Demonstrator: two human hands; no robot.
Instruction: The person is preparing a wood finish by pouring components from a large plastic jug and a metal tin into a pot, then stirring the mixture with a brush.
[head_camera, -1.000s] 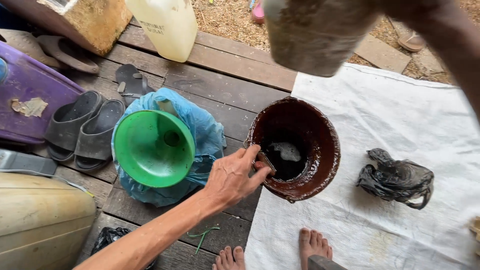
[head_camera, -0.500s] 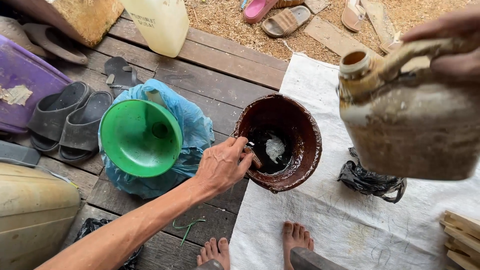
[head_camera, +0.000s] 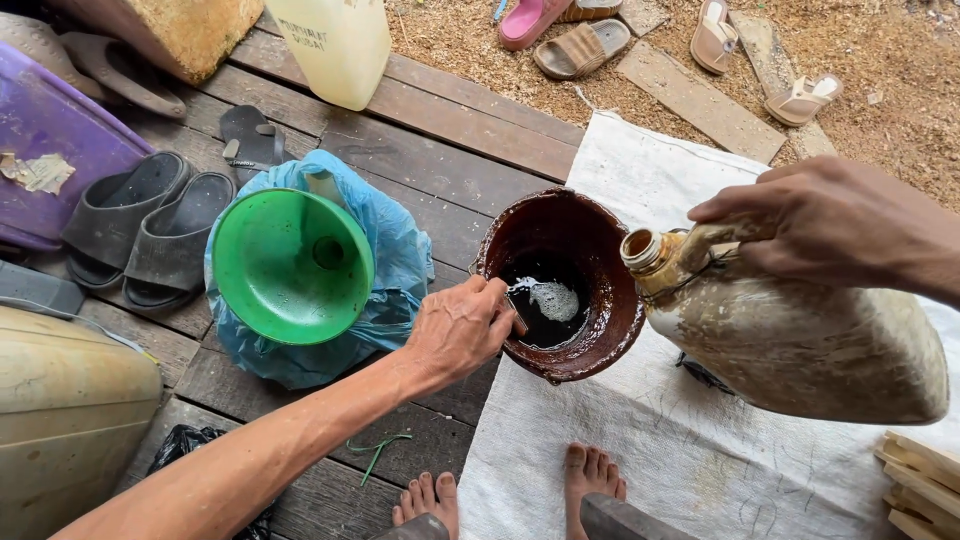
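Both hands are busy: the left hand (head_camera: 462, 328) clamps onto the near rim of the round, rust-brown bowl (head_camera: 600, 330), thumb side against the edge, steadying it where the bowl straddles the grey wooden planks (head_camera: 440, 170) and the white woven sheet (head_camera: 650, 180). Dark liquid with a patch of pale foam (head_camera: 552, 298) sits at the bottom of the bowl. Over on the other side, the right hand (head_camera: 820, 222) grips the handle of a grimy, tan plastic jug (head_camera: 800, 345), held tilted in the air with its open spout (head_camera: 643, 250) right at the bowl's far rim. Whether anything runs from the spout, I can't quite make out. Left of the bowl, a bright green plastic funnel (head_camera: 290, 265) rests on a crumpled blue plastic bag (head_camera: 395, 250). Two bare feet (head_camera: 510, 490) stand at the bottom edge, one on the sheet.
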